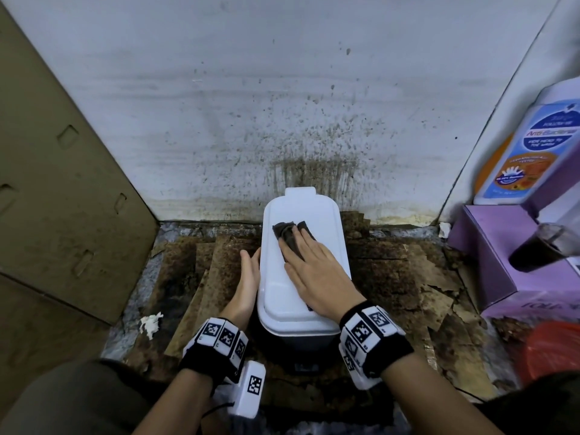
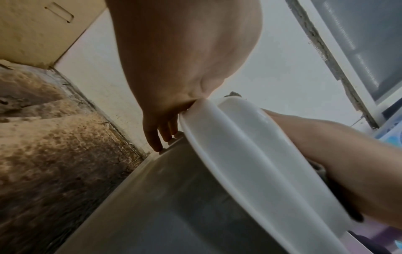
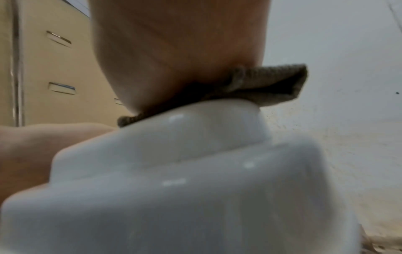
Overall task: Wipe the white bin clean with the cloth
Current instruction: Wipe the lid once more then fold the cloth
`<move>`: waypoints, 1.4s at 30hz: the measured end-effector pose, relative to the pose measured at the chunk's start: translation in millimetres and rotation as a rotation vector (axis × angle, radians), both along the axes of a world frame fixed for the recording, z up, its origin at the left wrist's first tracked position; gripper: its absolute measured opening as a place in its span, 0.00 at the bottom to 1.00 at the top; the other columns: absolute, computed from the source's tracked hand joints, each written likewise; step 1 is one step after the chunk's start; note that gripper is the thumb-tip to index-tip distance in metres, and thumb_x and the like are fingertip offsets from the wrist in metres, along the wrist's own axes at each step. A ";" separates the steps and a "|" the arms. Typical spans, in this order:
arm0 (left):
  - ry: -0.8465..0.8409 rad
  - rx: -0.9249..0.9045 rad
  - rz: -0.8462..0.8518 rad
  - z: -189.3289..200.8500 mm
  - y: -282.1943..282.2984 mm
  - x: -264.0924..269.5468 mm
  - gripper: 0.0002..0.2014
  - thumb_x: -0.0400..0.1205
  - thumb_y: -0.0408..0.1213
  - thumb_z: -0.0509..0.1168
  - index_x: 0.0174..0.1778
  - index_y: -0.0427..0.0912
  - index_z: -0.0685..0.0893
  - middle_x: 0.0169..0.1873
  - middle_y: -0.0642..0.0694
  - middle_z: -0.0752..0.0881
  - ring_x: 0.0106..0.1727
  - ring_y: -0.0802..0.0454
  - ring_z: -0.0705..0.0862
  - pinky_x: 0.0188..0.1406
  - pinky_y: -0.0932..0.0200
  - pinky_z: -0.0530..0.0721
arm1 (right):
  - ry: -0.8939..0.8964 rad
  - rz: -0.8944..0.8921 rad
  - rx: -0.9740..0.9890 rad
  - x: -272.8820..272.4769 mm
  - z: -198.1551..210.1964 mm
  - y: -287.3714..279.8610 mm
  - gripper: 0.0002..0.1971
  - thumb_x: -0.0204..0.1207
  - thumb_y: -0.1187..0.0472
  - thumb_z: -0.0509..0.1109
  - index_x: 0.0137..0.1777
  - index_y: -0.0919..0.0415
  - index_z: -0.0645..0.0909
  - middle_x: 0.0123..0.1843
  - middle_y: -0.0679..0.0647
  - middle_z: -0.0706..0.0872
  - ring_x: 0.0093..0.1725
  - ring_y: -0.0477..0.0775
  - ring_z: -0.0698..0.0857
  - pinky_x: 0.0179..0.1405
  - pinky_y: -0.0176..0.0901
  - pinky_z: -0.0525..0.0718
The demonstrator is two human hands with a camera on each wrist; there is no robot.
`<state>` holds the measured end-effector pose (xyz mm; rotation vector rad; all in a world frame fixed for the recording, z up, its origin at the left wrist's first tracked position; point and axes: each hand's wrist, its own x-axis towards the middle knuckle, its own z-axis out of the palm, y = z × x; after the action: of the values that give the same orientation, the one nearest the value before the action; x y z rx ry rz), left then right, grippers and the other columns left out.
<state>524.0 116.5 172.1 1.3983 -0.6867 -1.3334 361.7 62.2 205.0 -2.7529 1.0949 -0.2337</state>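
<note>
At the centre of the frame we see the white bin point(image 1: 303, 268) standing on the stained floor point(image 1: 395, 277), our left hand point(image 1: 248, 277) flat against its left side, and our right hand point(image 1: 314, 271) pressing the dark cloth point(image 1: 288, 235) onto its lid with straight, spread fingers point(image 1: 306, 243).

Stained floor point(image 1: 392, 287) w/ bin point(image 1: 303, 296), purple box point(image 1: 489, 255)

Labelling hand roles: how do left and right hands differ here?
The right hand lies flat on the white bin lid, pressing the cloth down; the left hand holds no cloth. The left hand braces the bin's left side; the right sits on top. Both touch the bin with straight fingers.
</note>
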 end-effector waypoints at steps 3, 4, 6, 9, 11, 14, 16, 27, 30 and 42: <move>0.027 0.041 0.029 2.9 0.0 0.9 0.39 0.86 0.69 0.35 0.89 0.52 0.62 0.82 0.49 0.75 0.77 0.54 0.79 0.63 0.63 0.82 | -0.032 0.073 0.002 -2.8 1.6 3.8 0.28 0.91 0.48 0.43 0.90 0.52 0.53 0.91 0.58 0.50 0.91 0.57 0.48 0.87 0.54 0.55; 0.027 0.063 0.052 4.8 -0.3 1.2 0.40 0.86 0.69 0.34 0.88 0.51 0.64 0.81 0.48 0.76 0.77 0.54 0.79 0.65 0.60 0.81 | -0.048 0.128 0.009 -5.5 2.6 6.1 0.28 0.91 0.48 0.43 0.90 0.51 0.54 0.92 0.56 0.51 0.91 0.56 0.49 0.87 0.52 0.55; 0.040 0.075 0.097 15.2 4.5 -3.8 0.41 0.86 0.70 0.34 0.84 0.48 0.72 0.76 0.44 0.82 0.73 0.51 0.84 0.68 0.55 0.82 | -0.055 0.247 0.024 -11.1 6.1 10.6 0.27 0.91 0.48 0.45 0.89 0.47 0.55 0.92 0.53 0.51 0.91 0.52 0.48 0.87 0.48 0.53; 0.145 0.063 0.070 31.6 10.7 -14.0 0.46 0.84 0.74 0.36 0.77 0.43 0.81 0.66 0.40 0.90 0.71 0.44 0.86 0.77 0.46 0.78 | -0.156 0.322 0.105 -19.3 17.2 15.7 0.27 0.91 0.51 0.51 0.89 0.40 0.53 0.91 0.48 0.56 0.90 0.45 0.49 0.86 0.43 0.52; 0.073 0.059 0.077 43.6 12.5 -17.9 0.43 0.84 0.74 0.42 0.65 0.43 0.88 0.52 0.41 0.95 0.59 0.53 0.92 0.65 0.56 0.85 | -0.383 0.190 0.201 -27.9 21.6 21.4 0.27 0.91 0.54 0.56 0.88 0.38 0.57 0.86 0.44 0.67 0.87 0.43 0.59 0.84 0.43 0.58; -0.258 0.108 0.091 46.1 4.2 -12.2 0.40 0.75 0.82 0.54 0.63 0.52 0.86 0.65 0.45 0.86 0.72 0.49 0.83 0.76 0.45 0.77 | -0.727 -0.240 0.274 -44.0 13.3 32.1 0.23 0.89 0.54 0.57 0.82 0.37 0.66 0.74 0.41 0.77 0.78 0.46 0.70 0.79 0.47 0.66; -0.563 0.087 0.058 46.3 1.1 -10.1 0.30 0.81 0.72 0.60 0.71 0.56 0.77 0.70 0.48 0.74 0.79 0.46 0.72 0.81 0.39 0.70 | -0.806 -0.453 0.263 -52.5 5.2 38.5 0.19 0.89 0.56 0.56 0.78 0.44 0.71 0.70 0.43 0.78 0.75 0.47 0.72 0.74 0.48 0.71; -1.046 0.080 -0.026 57.3 -4.2 -20.7 0.26 0.80 0.58 0.73 0.65 0.44 0.76 0.64 0.41 0.80 0.70 0.42 0.76 0.61 0.51 0.75 | -0.604 -0.633 0.305 -64.2 1.4 72.4 0.23 0.84 0.47 0.69 0.72 0.60 0.82 0.57 0.49 0.74 0.62 0.49 0.78 0.60 0.31 0.70; -1.043 0.038 -0.010 55.7 -2.3 -19.5 0.21 0.79 0.53 0.75 0.55 0.44 0.77 0.55 0.43 0.84 0.61 0.43 0.81 0.55 0.51 0.80 | -0.642 -0.619 0.278 -62.3 0.2 81.4 0.23 0.81 0.47 0.72 0.71 0.59 0.82 0.56 0.48 0.76 0.58 0.45 0.80 0.59 0.30 0.74; -0.842 -0.157 0.034 65.1 7.5 -24.1 0.12 0.84 0.44 0.73 0.49 0.48 0.75 0.45 0.50 0.86 0.49 0.52 0.85 0.44 0.48 0.82 | -0.662 -0.443 0.393 -73.9 1.4 75.8 0.12 0.74 0.46 0.80 0.43 0.51 0.83 0.40 0.48 0.82 0.42 0.44 0.81 0.39 0.29 0.74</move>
<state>499.9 124.0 237.2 1.8207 -1.2722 -0.5981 287.8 138.0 206.4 -1.8456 1.3376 -0.8136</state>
